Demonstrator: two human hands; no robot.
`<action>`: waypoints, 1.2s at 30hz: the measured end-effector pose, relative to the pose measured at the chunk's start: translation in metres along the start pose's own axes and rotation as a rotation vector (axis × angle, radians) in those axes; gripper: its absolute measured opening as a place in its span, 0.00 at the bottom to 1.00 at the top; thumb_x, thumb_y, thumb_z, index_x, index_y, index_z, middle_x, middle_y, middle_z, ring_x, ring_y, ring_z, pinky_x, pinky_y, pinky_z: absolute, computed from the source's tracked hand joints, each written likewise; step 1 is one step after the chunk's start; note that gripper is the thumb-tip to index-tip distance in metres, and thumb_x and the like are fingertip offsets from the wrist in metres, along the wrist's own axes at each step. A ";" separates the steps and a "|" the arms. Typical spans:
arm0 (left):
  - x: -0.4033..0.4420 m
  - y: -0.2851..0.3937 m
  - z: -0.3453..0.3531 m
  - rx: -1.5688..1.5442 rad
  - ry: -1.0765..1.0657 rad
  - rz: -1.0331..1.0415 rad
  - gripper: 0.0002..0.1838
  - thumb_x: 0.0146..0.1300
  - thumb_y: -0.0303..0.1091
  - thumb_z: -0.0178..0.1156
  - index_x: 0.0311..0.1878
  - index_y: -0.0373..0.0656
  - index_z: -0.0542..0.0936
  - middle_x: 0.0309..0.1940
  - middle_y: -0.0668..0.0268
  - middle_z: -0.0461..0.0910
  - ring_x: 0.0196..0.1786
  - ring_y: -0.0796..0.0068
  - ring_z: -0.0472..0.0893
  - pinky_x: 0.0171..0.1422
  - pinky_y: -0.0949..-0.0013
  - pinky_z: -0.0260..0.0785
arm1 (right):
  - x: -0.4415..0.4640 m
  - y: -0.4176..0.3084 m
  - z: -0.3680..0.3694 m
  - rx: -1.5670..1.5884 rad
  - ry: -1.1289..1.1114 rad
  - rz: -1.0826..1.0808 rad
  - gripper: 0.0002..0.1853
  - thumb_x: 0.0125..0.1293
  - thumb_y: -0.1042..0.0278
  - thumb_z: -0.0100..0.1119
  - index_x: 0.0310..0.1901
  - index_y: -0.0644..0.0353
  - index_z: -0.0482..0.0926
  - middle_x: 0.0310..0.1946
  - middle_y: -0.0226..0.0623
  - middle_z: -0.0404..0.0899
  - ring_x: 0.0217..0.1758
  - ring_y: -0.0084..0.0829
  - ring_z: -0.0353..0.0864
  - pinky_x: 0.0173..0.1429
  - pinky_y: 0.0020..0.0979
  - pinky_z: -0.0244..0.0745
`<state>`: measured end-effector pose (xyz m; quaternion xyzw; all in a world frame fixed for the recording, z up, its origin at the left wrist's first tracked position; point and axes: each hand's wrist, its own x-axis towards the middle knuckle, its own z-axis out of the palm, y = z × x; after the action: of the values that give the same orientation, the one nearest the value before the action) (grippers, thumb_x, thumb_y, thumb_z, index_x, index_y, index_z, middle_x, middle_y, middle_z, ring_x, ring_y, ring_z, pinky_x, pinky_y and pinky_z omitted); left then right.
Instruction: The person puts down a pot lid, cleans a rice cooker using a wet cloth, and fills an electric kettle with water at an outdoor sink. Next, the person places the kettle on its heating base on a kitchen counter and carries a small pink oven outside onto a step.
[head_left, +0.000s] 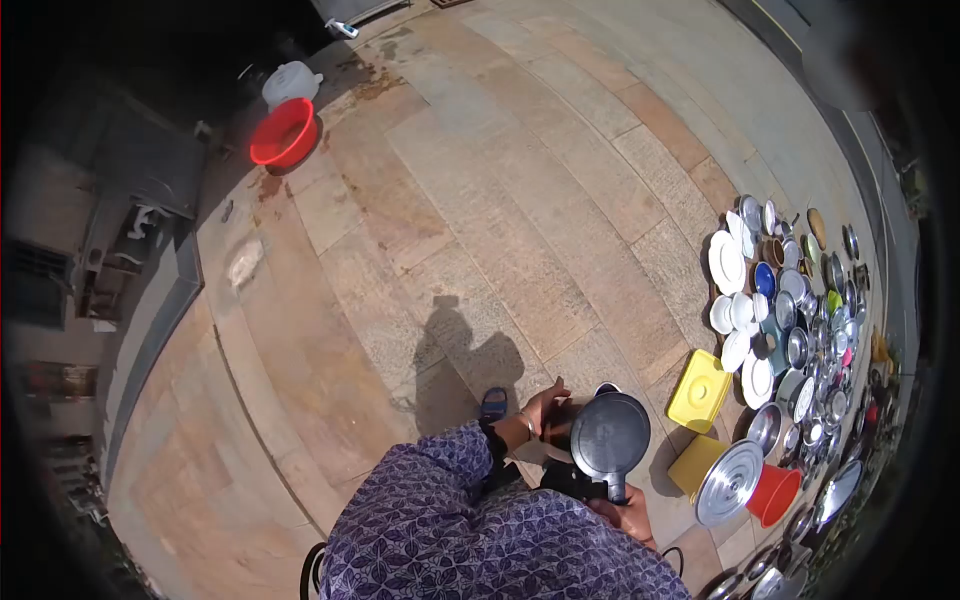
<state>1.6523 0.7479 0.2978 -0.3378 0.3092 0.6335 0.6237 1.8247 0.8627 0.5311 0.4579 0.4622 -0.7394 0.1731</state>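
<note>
A dark round pan [610, 436] with a short grey handle is held up in front of my body, near the bottom middle of the view. My right hand [632, 517] is closed around the end of its handle. To the left of the pan, my left hand [545, 408] has its fingers stretched forward and apart, near a dark brown shape partly hidden beside the pan. Whether that hand touches this shape is not clear. A bangle shows at my left wrist.
Many plates, bowls and pots [790, 310] cover the ground at right. Nearer are a yellow lid [699, 391], a yellow container [694, 462], a round metal lid [729, 483] and a red bucket [774, 495]. A red tub [284, 133] stands at upper left beside a whitish container [291, 84].
</note>
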 end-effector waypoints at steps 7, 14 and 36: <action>-0.077 0.152 -0.033 0.047 0.159 0.323 0.33 0.60 0.66 0.50 0.54 0.46 0.72 0.43 0.62 0.74 0.48 0.70 0.74 0.49 0.61 0.69 | 0.098 -0.107 0.109 -0.087 -0.240 -0.095 0.06 0.54 0.77 0.64 0.34 0.66 0.79 0.28 0.32 0.79 0.30 0.23 0.77 0.40 0.26 0.73; -0.150 0.274 -0.159 0.397 0.697 0.759 0.17 0.64 0.45 0.53 0.46 0.41 0.79 0.28 0.72 0.77 0.30 0.80 0.74 0.38 0.75 0.66 | 0.221 -0.210 0.190 -0.403 -0.379 -0.111 0.08 0.53 0.71 0.66 0.32 0.65 0.79 0.24 0.29 0.78 0.26 0.21 0.76 0.34 0.24 0.73; -0.344 0.414 -0.423 -0.309 1.030 0.372 0.17 0.65 0.46 0.51 0.52 0.47 0.73 0.32 0.62 0.80 0.24 0.66 0.82 0.24 0.67 0.68 | 0.470 -0.499 0.600 -0.572 -0.271 -0.140 0.12 0.53 0.60 0.65 0.30 0.60 0.80 0.23 0.29 0.77 0.25 0.22 0.76 0.28 0.27 0.76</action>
<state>1.2547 0.1909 0.3198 -0.6303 0.5314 0.5240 0.2138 0.9309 0.6914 0.4915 0.2553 0.6543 -0.6440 0.3033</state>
